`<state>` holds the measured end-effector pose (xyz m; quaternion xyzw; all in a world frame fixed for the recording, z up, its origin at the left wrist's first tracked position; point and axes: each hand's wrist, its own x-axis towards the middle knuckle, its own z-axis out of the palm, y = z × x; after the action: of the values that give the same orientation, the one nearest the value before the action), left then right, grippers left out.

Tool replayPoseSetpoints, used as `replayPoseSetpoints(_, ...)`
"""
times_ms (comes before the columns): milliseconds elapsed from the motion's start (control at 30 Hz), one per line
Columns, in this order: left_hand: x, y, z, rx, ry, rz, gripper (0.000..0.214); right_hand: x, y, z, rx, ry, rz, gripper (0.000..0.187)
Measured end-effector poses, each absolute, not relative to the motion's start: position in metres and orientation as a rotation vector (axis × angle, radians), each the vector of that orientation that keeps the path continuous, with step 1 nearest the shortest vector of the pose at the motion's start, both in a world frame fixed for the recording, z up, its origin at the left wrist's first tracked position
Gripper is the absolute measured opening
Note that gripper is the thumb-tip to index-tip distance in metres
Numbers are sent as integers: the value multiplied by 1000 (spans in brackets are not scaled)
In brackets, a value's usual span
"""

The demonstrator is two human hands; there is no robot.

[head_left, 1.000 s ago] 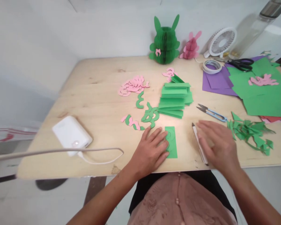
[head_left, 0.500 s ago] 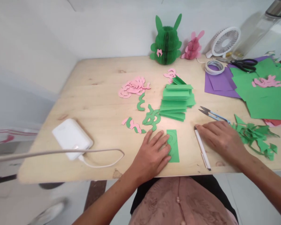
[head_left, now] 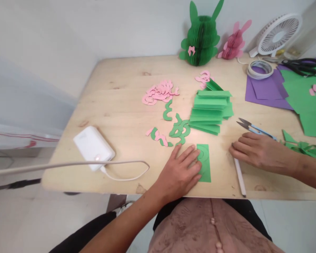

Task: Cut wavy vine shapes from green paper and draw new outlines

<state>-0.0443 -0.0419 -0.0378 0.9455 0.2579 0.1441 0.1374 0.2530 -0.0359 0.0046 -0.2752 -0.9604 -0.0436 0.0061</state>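
My left hand (head_left: 181,172) lies flat with fingers spread over the left side of a small green paper rectangle (head_left: 205,165), which bears faint drawn curves. Off to the right, my right hand (head_left: 260,151) has its fingers closed on the upper end of a white pen (head_left: 239,175); the pen's lower part rests on the tabletop. Blue-handled thread snips (head_left: 255,128) lie just beyond that hand. Ahead of my left hand are cut wavy green paper pieces (head_left: 179,130) and a pink-and-green strip (head_left: 158,137).
Folded green paper (head_left: 209,109) and pink cutouts (head_left: 160,92) lie mid-table. Green (head_left: 201,38) and pink (head_left: 233,45) paper rabbits, a fan (head_left: 279,35), tape (head_left: 259,69) and black scissors (head_left: 301,65) stand or lie behind. A cabled white power bank (head_left: 93,147) is at left, green scraps (head_left: 302,146) at right.
The view has shifted, so the table contents sit further right. My right fingers have closed over the pen's upper end, having been beside it. My left hand stays on the green rectangle.
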Motion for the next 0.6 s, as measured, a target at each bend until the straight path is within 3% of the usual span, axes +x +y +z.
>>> replayPoseSetpoints(300, -44, -41, -39, 2740, 735, 418, 23, 245, -47, 12, -855, -3145, -304, 30)
replayPoseSetpoints(600, -44, -42, -39, 2750, 730, 392, 26, 249, -41, 11, -973, -3069, -162, 27)
